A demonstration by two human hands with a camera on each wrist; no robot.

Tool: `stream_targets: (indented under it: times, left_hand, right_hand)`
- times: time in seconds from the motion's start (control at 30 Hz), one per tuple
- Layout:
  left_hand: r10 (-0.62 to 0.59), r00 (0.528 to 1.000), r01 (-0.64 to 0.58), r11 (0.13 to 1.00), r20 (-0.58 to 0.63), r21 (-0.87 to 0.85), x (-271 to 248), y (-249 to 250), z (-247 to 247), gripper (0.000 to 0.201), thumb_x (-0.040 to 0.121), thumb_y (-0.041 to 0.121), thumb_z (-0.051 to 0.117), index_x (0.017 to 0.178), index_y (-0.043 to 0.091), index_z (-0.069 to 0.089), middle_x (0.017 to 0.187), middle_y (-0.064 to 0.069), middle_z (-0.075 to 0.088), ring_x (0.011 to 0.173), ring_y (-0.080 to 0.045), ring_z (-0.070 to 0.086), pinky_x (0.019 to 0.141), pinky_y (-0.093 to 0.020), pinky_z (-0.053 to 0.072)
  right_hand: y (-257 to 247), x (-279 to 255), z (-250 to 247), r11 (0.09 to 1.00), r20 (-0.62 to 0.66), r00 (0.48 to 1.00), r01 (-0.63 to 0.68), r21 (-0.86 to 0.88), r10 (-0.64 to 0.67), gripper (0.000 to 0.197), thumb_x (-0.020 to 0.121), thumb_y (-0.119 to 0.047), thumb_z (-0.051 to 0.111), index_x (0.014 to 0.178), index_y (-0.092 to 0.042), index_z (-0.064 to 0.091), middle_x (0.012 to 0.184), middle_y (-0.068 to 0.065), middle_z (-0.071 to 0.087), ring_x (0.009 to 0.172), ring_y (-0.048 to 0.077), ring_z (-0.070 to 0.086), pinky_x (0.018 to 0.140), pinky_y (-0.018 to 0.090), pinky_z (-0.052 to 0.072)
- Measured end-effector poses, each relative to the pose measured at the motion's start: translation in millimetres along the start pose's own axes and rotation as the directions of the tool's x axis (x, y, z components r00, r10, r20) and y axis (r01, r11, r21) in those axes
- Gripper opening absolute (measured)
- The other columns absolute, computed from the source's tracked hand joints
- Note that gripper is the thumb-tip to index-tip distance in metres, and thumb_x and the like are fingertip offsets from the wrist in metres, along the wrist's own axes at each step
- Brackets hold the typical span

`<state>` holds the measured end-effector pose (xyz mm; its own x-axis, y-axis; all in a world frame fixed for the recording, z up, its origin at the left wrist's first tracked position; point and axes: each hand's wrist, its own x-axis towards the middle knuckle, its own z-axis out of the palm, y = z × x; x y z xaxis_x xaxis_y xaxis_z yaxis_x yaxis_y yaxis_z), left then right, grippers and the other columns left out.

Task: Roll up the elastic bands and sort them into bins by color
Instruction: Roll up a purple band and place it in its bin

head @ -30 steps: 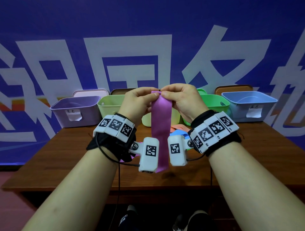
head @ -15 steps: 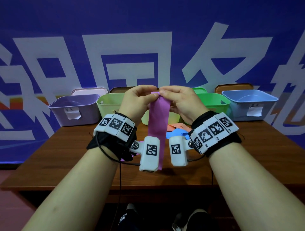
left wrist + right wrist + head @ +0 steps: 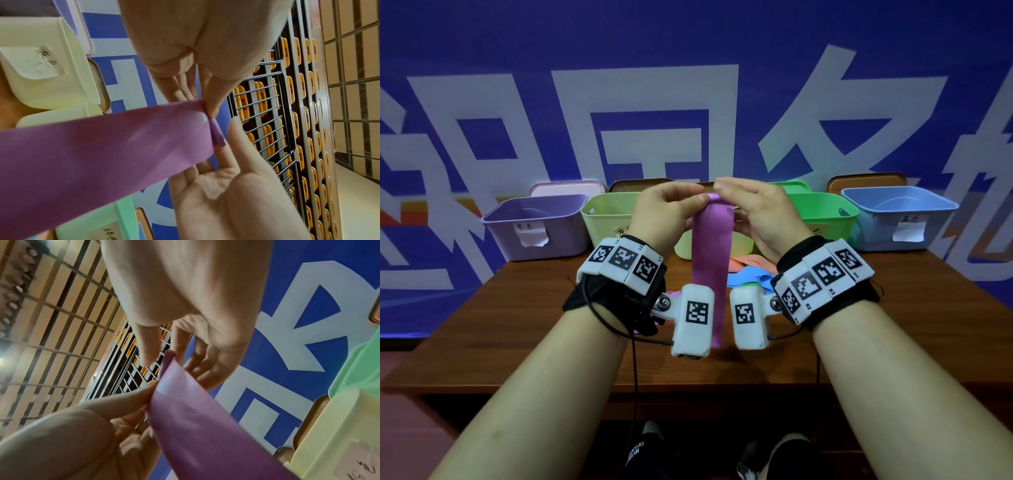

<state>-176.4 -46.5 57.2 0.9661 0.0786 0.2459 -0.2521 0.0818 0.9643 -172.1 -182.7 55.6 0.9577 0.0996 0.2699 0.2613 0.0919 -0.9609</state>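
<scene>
A purple elastic band [image 3: 711,260] hangs straight down in front of me above the table. Its top edge is turned over into a small roll [image 3: 217,136]. My left hand [image 3: 700,198] pinches that top edge between thumb and fingers [image 3: 152,386]. My right hand [image 3: 726,192] is at the same edge with its fingers stretched out flat. Its thumb [image 3: 146,360] stands just off the band, and its fingers touch the roll from behind. The purple bin [image 3: 534,222] stands at the far left of the row.
Along the back of the wooden table [image 3: 517,308] stand a yellow-green bin [image 3: 606,219], a green bin [image 3: 825,212] and a blue bin [image 3: 900,216]. Loose orange [image 3: 750,264] and blue [image 3: 744,278] bands lie behind my hands.
My right hand has gone from pinching the band's top to straight fingers over it. The top edge is now rolled over, and the hanging end sits a little higher.
</scene>
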Motion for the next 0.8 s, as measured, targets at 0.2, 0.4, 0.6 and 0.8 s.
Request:
stream_targets:
  times: [0.2,0.4,0.6,0.8]
  left_hand:
    - [-0.065,0.998,0.066,0.994,0.010,-0.086,-2.4,-0.5,0.6,0.012,0.088,0.006,0.064,0.100,0.005,0.064,0.082,-0.009,0.063,0.057,-0.010,0.059,0.049,-0.017,0.047]
    - [-0.079,0.996,0.082,0.994,0.046,-0.078,-4.4,0.1,2.4,0.009,0.091,0.011,0.060,0.084,0.006,0.065,0.059,0.000,0.059,0.043,-0.007,0.049,0.044,-0.016,0.042]
    - [-0.019,0.999,0.022,0.996,0.040,-0.083,-5.6,-0.7,1.6,0.019,0.089,-0.003,0.059,0.107,-0.002,0.064,0.085,-0.009,0.064,0.054,-0.002,0.061,0.049,-0.013,0.045]
    - [-0.044,0.998,0.047,0.997,0.049,-0.066,-5.8,-1.4,1.0,0.013,0.089,0.006,0.062,0.101,0.008,0.065,0.085,-0.007,0.065,0.059,-0.008,0.060,0.050,-0.017,0.046]
  right_hand:
    - [-1.1,1.3,2.6,0.997,-0.039,0.998,0.057,-0.052,-0.059,0.012,0.087,-0.003,0.064,0.083,-0.013,0.070,0.088,0.013,0.069,0.083,0.023,0.065,0.083,0.035,0.055]
    - [-0.1,1.1,0.8,0.994,-0.035,0.997,0.065,-0.084,-0.068,0.017,0.082,0.000,0.068,0.088,-0.016,0.071,0.094,0.014,0.072,0.089,0.026,0.069,0.085,0.036,0.057]
    - [-3.3,-1.7,0.4,0.999,0.017,1.000,0.000,0.053,-0.001,0.012,0.089,-0.013,0.064,0.100,-0.017,0.068,0.090,0.006,0.070,0.078,0.015,0.065,0.072,0.025,0.053]
    - [-1.7,1.8,2.0,0.999,-0.041,0.999,0.032,-0.030,-0.034,0.010,0.089,-0.005,0.062,0.089,-0.011,0.070,0.090,0.012,0.069,0.082,0.020,0.065,0.082,0.033,0.054]
